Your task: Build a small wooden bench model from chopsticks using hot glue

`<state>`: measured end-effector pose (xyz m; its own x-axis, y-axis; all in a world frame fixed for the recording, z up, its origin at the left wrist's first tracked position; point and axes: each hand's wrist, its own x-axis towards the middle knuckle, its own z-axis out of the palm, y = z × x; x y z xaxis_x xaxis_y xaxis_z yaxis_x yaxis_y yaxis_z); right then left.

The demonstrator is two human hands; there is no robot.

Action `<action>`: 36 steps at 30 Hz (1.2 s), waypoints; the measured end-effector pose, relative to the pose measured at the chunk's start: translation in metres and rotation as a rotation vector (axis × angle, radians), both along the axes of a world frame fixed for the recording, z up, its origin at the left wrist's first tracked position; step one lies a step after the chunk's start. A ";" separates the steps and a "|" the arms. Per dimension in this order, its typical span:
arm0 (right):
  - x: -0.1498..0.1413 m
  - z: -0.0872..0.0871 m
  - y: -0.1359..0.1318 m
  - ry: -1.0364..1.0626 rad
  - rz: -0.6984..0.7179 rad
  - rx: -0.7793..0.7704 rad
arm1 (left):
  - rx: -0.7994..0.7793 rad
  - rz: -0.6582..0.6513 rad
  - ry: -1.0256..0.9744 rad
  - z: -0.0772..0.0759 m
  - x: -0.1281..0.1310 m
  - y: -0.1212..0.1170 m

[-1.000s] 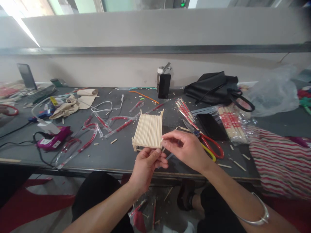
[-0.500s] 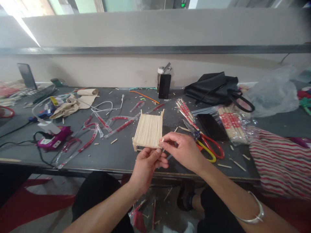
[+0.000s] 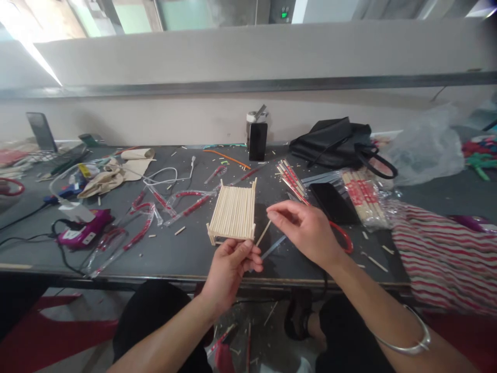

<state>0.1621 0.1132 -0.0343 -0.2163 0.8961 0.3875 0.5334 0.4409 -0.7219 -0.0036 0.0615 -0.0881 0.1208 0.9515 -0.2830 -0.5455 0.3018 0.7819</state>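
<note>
A small platform of wooden sticks (image 3: 233,212) with short corner posts sits above the dark table (image 3: 182,254). My left hand (image 3: 231,267) pinches its near edge from below, fingers closed. My right hand (image 3: 306,230) is to the right of the platform, its thumb and forefinger pinched on one thin wooden stick (image 3: 264,232) that slants down toward the platform's near right corner. A silver bangle (image 3: 407,342) is on my right wrist.
Scissors with red and yellow handles (image 3: 344,238) lie partly under my right hand. Packs of chopsticks (image 3: 363,202), a black phone (image 3: 332,202), a black bag (image 3: 341,145), a dark bottle (image 3: 257,137), a pink glue gun (image 3: 79,233), empty red wrappers (image 3: 143,217) and striped cloth (image 3: 446,259) lie around.
My right hand drew back to the right from the platform's corner, and the thin stick now shows slanting between its fingers. My left hand kept hold of the platform.
</note>
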 end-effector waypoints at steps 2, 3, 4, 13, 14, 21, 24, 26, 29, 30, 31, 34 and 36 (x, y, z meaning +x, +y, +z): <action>0.006 -0.003 0.004 -0.009 -0.021 -0.002 | 0.007 -0.028 0.019 0.001 -0.004 0.001; 0.009 -0.005 0.005 -0.016 -0.017 -0.012 | 0.014 -0.042 0.030 0.001 -0.008 0.002; 0.011 -0.007 0.007 -0.025 -0.011 -0.022 | 0.020 -0.051 0.041 0.001 -0.012 0.003; 0.003 -0.015 0.002 -0.086 0.052 -0.103 | -0.023 -0.040 0.083 0.008 -0.057 0.004; -0.001 -0.016 0.000 -0.081 0.066 -0.121 | -0.027 -0.036 0.087 0.009 -0.059 0.003; -0.035 -0.028 -0.016 -0.059 0.148 -0.120 | -0.004 -0.043 0.108 0.007 -0.061 0.000; -0.045 -0.030 -0.019 -0.033 0.129 -0.109 | 0.000 -0.039 0.108 0.006 -0.061 0.000; -0.051 -0.030 -0.019 -0.023 0.126 -0.105 | -0.003 -0.029 0.094 0.006 -0.060 -0.001; -0.058 -0.032 -0.020 -0.025 0.117 -0.092 | 0.003 -0.015 0.072 0.007 -0.060 -0.001; -0.060 -0.033 -0.020 -0.027 0.114 -0.091 | 0.011 -0.013 0.068 0.007 -0.059 0.000; -0.062 -0.034 -0.020 -0.026 0.112 -0.092 | 0.019 -0.014 0.062 0.007 -0.059 0.000; -0.066 -0.037 -0.019 -0.014 0.110 -0.102 | 0.026 -0.015 0.039 0.006 -0.057 0.000; -0.067 -0.038 -0.019 -0.002 0.108 -0.103 | 0.016 -0.017 0.020 0.005 -0.055 0.000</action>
<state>0.0953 0.0940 -0.0726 -0.3140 0.9026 0.2943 0.4882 0.4194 -0.7654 -0.0589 0.0613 -0.0826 0.1318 0.9538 -0.2701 -0.5245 0.2984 0.7974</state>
